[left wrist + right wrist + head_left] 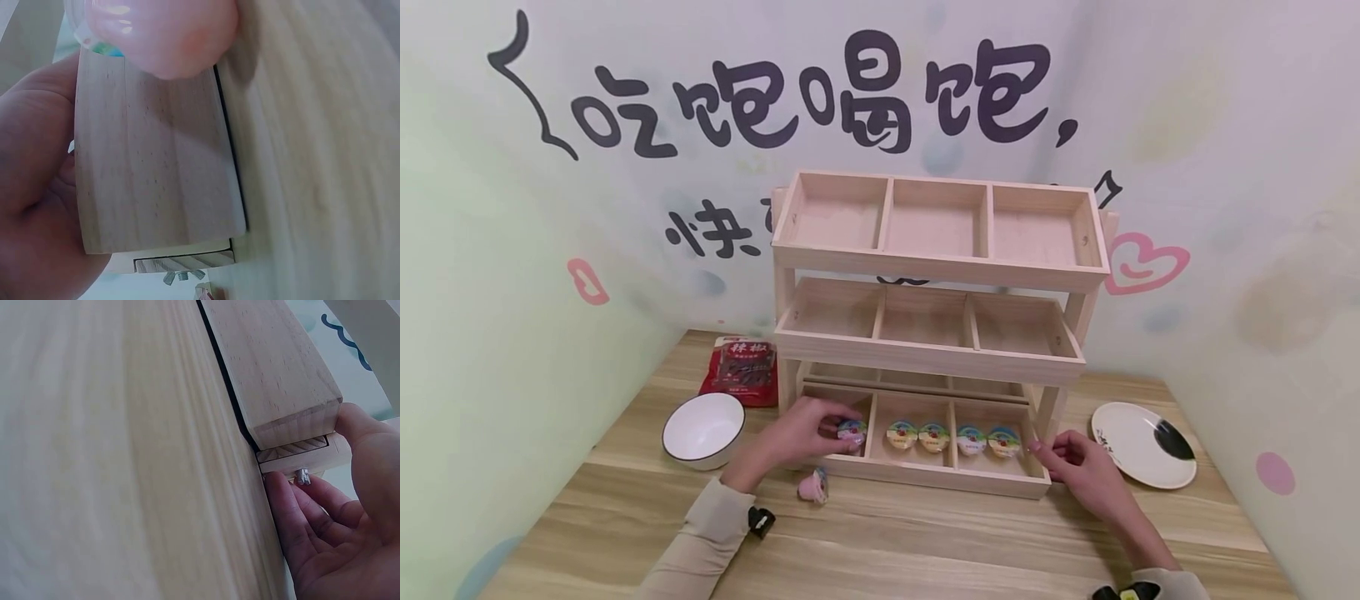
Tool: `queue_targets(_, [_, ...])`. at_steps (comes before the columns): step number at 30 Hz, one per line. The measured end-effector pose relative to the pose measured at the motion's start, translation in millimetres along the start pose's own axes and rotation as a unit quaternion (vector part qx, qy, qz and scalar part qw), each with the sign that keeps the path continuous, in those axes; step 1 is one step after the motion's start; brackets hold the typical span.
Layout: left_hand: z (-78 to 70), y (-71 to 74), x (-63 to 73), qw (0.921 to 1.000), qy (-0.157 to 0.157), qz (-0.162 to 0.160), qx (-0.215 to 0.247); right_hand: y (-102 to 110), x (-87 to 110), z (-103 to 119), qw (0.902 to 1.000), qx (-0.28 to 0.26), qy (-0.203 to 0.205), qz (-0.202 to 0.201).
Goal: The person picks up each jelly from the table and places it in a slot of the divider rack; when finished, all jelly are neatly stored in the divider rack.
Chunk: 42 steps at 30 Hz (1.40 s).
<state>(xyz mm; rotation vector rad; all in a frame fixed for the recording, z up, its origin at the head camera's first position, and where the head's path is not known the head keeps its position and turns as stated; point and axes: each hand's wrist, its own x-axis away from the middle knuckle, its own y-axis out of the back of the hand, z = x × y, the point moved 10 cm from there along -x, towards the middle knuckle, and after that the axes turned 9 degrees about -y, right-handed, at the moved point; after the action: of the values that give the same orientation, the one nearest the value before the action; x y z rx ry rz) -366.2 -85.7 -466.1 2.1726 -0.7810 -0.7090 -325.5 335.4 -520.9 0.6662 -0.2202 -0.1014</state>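
Observation:
A three-tier wooden rack [940,262] stands on the table. My left hand [797,429] reaches into the left compartment of its bottom tray [925,475] and pinches a jelly cup [852,431] with a purple-blue lid. The middle compartment holds two jelly cups [917,436], lids up; two more jelly cups [987,441] sit in the right one. At the tray's right end, my right hand [1086,475] grips the corner, its thumb on the edge and its fingers curled by a wing nut [302,477]. A pink jelly cup [812,486] lies on its side before the tray.
A white bowl [703,429] and a red packet [741,371] with printed characters stand left of the rack. On the right lies a white plate [1138,442] with a black patch. The rack's middle tray [928,350] overhangs the bottom one. A printed wall [1225,167] rises behind.

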Motion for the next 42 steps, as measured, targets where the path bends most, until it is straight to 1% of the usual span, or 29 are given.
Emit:
queue_targets(3, [0.7,-1.0,0.4,1.0,-0.002,0.005,-0.005,-1,-0.2,-1,1.0,0.0,-0.001,0.001])
queue_targets(12, [1.2,-0.9,0.8,0.9998,0.003,0.019,0.005,0,-0.4,0,1.0,0.002,-0.002,-0.001])
queue_targets(20, [1.2,-2.1,0.4,0.9997,0.007,0.022,0.001,1,-0.2,0,1.0,0.004,0.0,-0.003])
queue_targets(27, [0.1,0.9,2.5,0.9998,0.006,0.019,-0.009,-1,-0.5,0,0.9999,-0.016,0.001,0.003])
queue_targets(29, [-1.4,3.1,3.9,0.9998,0.001,0.014,-0.012,-1,-0.6,0,0.9998,-0.018,0.002,0.002])
queue_targets(33, [-4.6,7.1,8.0,1.0,-0.004,-0.003,0.003,-3,-0.3,0,0.9999,-0.016,0.002,0.003])
queue_targets(35, [-8.4,9.0,11.0,0.9997,-0.016,-0.013,0.012,-3,0.0,0,0.9999,-0.017,0.001,0.002])
queue_targets(37, [-13.7,11.9,14.4,0.9989,-0.034,-0.027,0.015,-3,0.4,0,0.9999,-0.016,0.002,0.002])
queue_targets(41, [-25.3,21.9,24.0,0.995,-0.073,-0.067,0.001,-1,1.1,2,0.9999,-0.015,0.008,-0.001])
queue_targets(42, [-27.9,24.7,26.5,0.9937,-0.08,-0.078,-0.008,0,1.2,2,0.9999,-0.014,0.009,-0.003])
